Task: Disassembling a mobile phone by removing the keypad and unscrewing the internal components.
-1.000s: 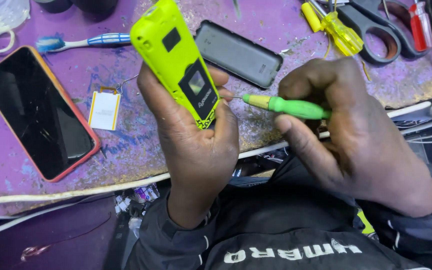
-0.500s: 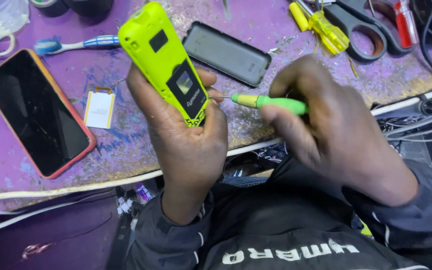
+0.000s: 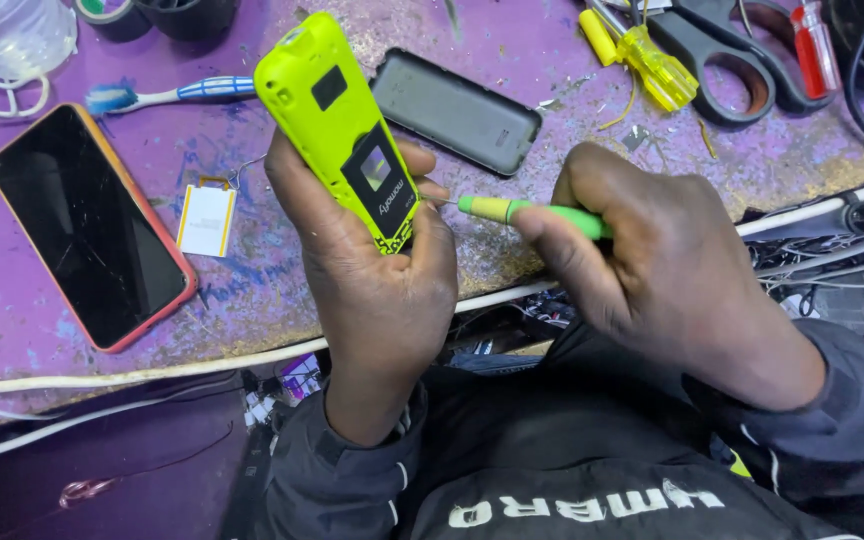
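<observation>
I've got the lime-green phone shell (image 3: 337, 125) up off the bench, held above its front edge w/ the back facing me. Left hand (image 3: 377, 290) is wrapped round the lower half, fingers curled on the far side, thumb side pressing the near edge: a firm pinch on the shell, not spread. Right hand (image 3: 667, 270) is closed tight around a green-handled screwdriver (image 3: 532, 212), its thin tip meeting the shell's right edge near the bottom corner, just by my left fingertips.

Handling, as I judge it: shell is light, stiff plastic, smooth so prob a bit slippery, and thin enough to crack or flex if levered hard. Best hold is where I already have it, along the long edges low down, keeping the dark window and the label patch clear. The driver tip could skid off the seam toward my left fingers.

Around it on the scuffed purple benchtop (image 3: 252, 290): red-cased smartphone (image 3: 87, 225) face up at left, small white battery (image 3: 206, 219) beside it, blue toothbrush (image 3: 167, 95) behind, dark grey back cover (image 3: 455, 110) just past the shell, yellow screwdriver (image 3: 652, 62) and black scissors (image 3: 727, 65) at far right.

Containers: a dark cup (image 3: 187, 15) at the top edge, cropped; can't tell what's in it. Clear plastic bag (image 3: 7, 40) top left, contents unclear.
</observation>
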